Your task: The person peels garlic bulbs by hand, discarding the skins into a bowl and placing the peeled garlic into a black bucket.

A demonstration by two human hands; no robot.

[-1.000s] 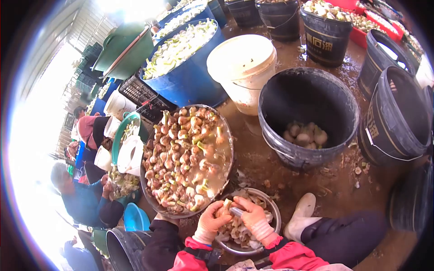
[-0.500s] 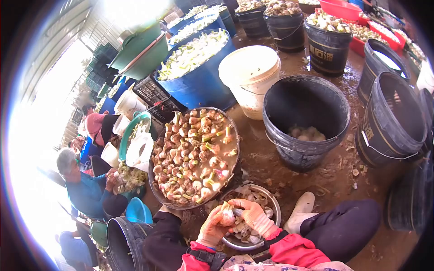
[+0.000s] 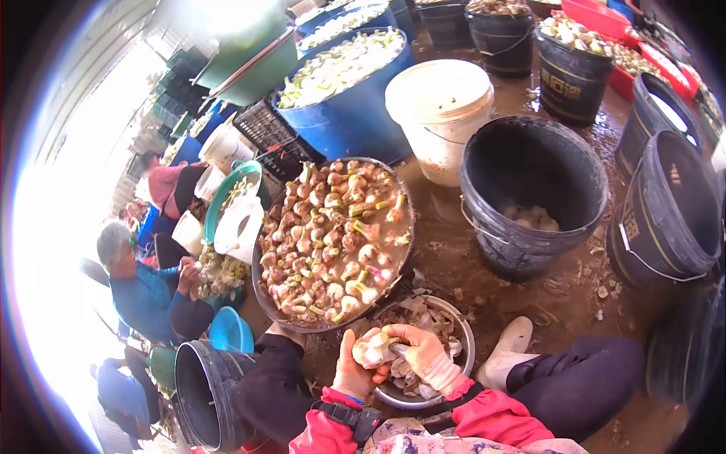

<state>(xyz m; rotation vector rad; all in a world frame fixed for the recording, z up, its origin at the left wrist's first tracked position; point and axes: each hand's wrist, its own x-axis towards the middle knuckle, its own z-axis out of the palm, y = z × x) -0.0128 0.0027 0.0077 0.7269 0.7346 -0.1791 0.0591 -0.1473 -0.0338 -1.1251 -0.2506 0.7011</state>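
A pale garlic bulb (image 3: pixel 371 351) is gripped in my left hand (image 3: pixel 351 374), its fingers wrapped round it. My right hand (image 3: pixel 428 359) is closed on a small knife (image 3: pixel 398 349); only a short grey metal part of it shows, against the bulb. Right below both hands, a metal basin (image 3: pixel 467 349) contains loose garlic skins and peelings (image 3: pixel 423 318). Just beyond them stands a wide tub (image 3: pixel 413 227) of unpeeled garlic bulbs (image 3: pixel 318 234) with cut stems, partly in muddy water.
A black bucket (image 3: pixel 484 246) with some garlic at its bottom stands ahead to the right, beside a white lidded bucket (image 3: pixel 439 151). Blue barrels (image 3: pixel 340 129) of cut stems are behind. More black buckets (image 3: pixel 643 227) line the right. Another person (image 3: pixel 144 295) sits at the left.
The garlic bulb has turned in my left fingers, showing a whiter side. The knife stays against it. The whole view has shifted slightly, with the far containers now higher and farther right.
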